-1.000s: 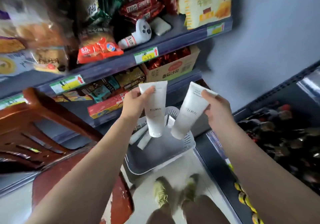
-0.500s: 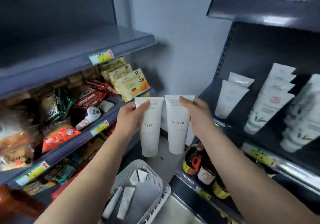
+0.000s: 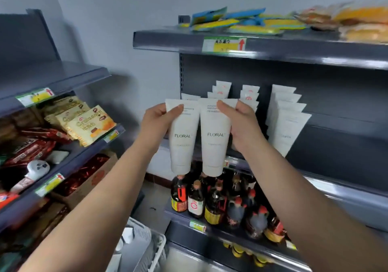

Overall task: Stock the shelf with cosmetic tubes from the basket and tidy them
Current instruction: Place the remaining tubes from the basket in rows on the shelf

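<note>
**Op:** White plastic FLORAL cosmetic tubes, two in hand: left tube (image 3: 182, 137), right tube (image 3: 214, 137). Both are in the air in front of the dark grey middle shelf (image 3: 344, 179), not yet on it.

**Eng:** Grip?

**Op:** My left hand (image 3: 156, 124) pinches its tube at the flat crimped top, thumb in front, fingers curled behind. My right hand (image 3: 241, 124) does the same. Caps hang down, labels face me, probably so they match the rows already stacked.

**Eng:** Stock count?

**Op:** Three clear rows of white tubes leaning on the shelf back (image 3: 283, 116); I count roughly four or five per row, plus part of one more tube behind the held pair. Exact number I can't tell, they overlap.

**Eng:** Basket?

**Op:** White slotted plastic basket (image 3: 147, 244) is low by the floor, with a few tubes left in it; blurred, so no count.
</note>
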